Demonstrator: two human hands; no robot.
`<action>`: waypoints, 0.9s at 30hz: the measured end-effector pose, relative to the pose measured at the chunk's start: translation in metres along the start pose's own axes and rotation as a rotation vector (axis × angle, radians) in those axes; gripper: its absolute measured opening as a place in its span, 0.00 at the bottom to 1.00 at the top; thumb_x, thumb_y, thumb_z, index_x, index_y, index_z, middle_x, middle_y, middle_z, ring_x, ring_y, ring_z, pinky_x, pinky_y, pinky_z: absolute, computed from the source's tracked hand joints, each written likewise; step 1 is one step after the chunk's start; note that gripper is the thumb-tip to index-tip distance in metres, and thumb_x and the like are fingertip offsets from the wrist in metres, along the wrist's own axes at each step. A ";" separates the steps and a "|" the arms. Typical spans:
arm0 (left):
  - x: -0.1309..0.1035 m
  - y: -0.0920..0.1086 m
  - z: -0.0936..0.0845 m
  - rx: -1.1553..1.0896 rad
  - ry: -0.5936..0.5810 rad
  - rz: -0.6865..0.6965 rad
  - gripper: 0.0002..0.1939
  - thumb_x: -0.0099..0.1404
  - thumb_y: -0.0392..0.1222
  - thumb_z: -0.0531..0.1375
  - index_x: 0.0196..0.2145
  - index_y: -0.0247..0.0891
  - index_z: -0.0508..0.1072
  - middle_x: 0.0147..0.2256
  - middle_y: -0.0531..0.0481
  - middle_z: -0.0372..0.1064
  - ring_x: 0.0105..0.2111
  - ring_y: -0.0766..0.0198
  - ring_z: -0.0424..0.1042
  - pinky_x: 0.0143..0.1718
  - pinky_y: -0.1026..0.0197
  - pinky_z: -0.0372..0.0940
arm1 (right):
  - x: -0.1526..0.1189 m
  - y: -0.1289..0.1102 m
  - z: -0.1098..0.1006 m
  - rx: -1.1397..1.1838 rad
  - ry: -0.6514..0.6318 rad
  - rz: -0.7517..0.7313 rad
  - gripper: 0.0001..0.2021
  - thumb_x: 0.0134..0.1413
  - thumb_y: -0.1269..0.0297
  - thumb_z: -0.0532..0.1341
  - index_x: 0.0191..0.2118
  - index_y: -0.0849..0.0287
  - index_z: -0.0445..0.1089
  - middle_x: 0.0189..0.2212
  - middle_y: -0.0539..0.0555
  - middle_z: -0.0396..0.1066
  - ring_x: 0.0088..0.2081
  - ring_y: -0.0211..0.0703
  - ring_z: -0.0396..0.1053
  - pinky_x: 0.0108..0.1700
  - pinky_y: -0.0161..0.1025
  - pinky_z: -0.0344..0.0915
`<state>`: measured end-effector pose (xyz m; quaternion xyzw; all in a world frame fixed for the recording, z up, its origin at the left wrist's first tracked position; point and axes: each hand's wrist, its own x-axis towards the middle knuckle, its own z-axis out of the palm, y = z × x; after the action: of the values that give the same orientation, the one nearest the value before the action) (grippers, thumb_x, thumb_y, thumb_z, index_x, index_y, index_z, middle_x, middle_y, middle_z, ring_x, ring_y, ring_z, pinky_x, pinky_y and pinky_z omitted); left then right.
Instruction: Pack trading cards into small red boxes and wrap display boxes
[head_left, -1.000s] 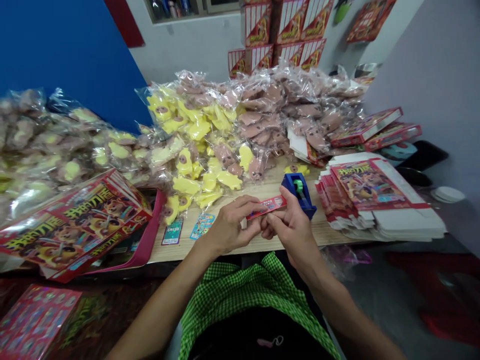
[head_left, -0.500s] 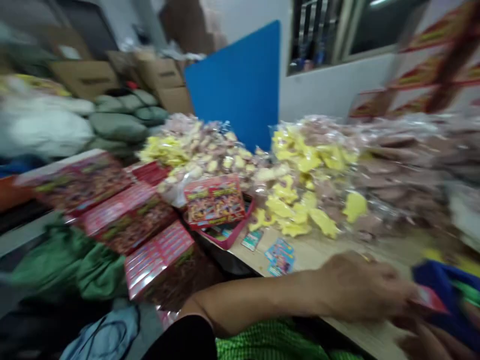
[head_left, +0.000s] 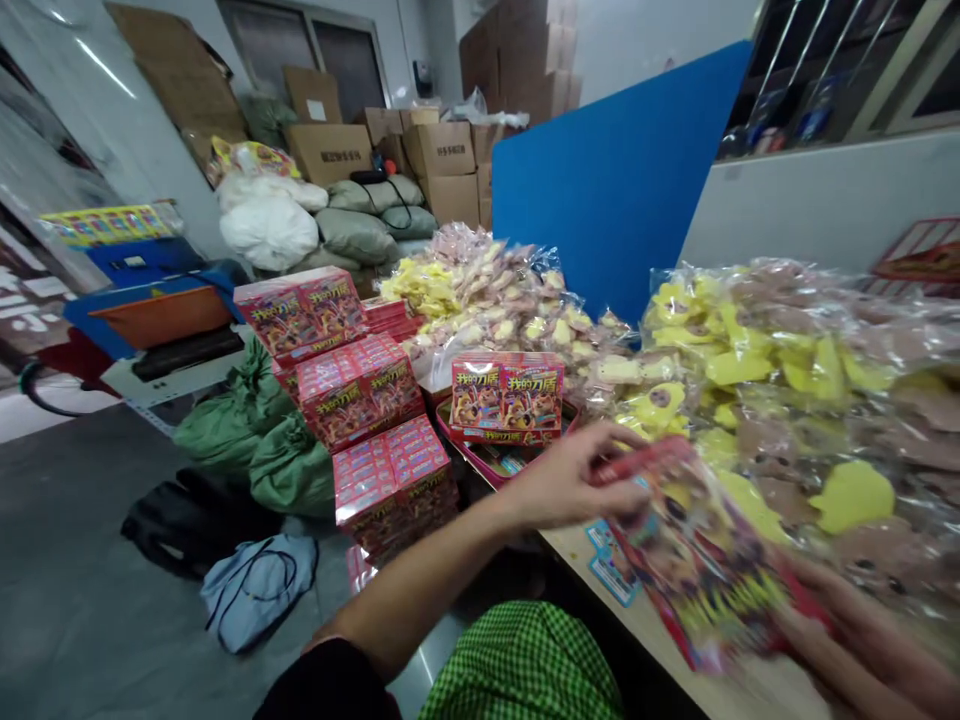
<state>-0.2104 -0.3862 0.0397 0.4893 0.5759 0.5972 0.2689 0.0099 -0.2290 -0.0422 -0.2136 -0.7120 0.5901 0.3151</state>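
My left hand (head_left: 574, 480) pinches the upper left edge of a red printed packet (head_left: 697, 550), which is tilted and slightly blurred over the table. At the packet's lower right, my right hand (head_left: 862, 620) grips its other side. Blue-edged cards (head_left: 615, 575) lie on the table just below my left hand. Beyond that hand, a red display box (head_left: 506, 395) stands on a pink-rimmed tray (head_left: 491, 477). Clear bags with yellow and brown pieces (head_left: 750, 350) are heaped behind the packet.
Stacked red boxes (head_left: 394, 470) stand left of the table. Green sacks (head_left: 292, 460) and a light blue bag (head_left: 259, 590) lie on the floor. A blue panel (head_left: 600, 180) rises behind the heap, with cardboard cartons (head_left: 450, 165) further back.
The view has swung left. My left hand has come from the blue container at the right to near the display box, and the red packet now shows between both hands.
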 end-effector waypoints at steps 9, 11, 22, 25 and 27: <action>-0.035 0.047 -0.171 0.496 0.510 0.190 0.23 0.62 0.41 0.66 0.55 0.38 0.73 0.53 0.44 0.76 0.51 0.57 0.75 0.55 0.54 0.69 | 0.082 -0.050 0.103 -0.145 -0.291 -0.132 0.23 0.57 0.47 0.66 0.54 0.54 0.73 0.49 0.62 0.77 0.51 0.56 0.76 0.49 0.49 0.77; -0.039 0.049 -0.191 0.616 0.497 0.199 0.23 0.63 0.41 0.66 0.56 0.38 0.74 0.52 0.45 0.77 0.50 0.57 0.76 0.56 0.54 0.69 | 0.093 -0.053 0.115 -0.206 -0.284 -0.167 0.21 0.56 0.48 0.64 0.51 0.54 0.75 0.49 0.60 0.78 0.49 0.56 0.77 0.50 0.51 0.76; -0.038 0.035 -0.236 0.601 0.424 0.158 0.21 0.62 0.41 0.67 0.54 0.40 0.77 0.50 0.46 0.78 0.50 0.55 0.76 0.55 0.54 0.69 | 0.121 -0.064 0.160 -0.336 -0.330 -0.249 0.17 0.57 0.51 0.58 0.45 0.54 0.78 0.43 0.58 0.80 0.45 0.56 0.77 0.50 0.56 0.73; -0.038 0.027 -0.237 0.378 0.494 0.170 0.24 0.60 0.41 0.69 0.55 0.41 0.76 0.49 0.46 0.78 0.48 0.57 0.76 0.51 0.57 0.70 | 0.125 -0.056 0.173 -0.241 -0.363 -0.201 0.19 0.57 0.52 0.59 0.49 0.55 0.74 0.44 0.59 0.79 0.45 0.55 0.77 0.49 0.54 0.75; -0.039 0.024 -0.235 0.193 0.535 0.170 0.26 0.59 0.41 0.71 0.55 0.42 0.76 0.49 0.47 0.78 0.47 0.59 0.77 0.48 0.59 0.72 | 0.128 -0.051 0.184 -0.149 -0.385 -0.169 0.22 0.57 0.53 0.60 0.54 0.56 0.70 0.44 0.60 0.77 0.45 0.54 0.77 0.45 0.52 0.76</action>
<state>-0.4002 -0.5250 0.0856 0.3842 0.6375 0.6677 0.0088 -0.2062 -0.2832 0.0132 -0.0591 -0.8159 0.5373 0.2052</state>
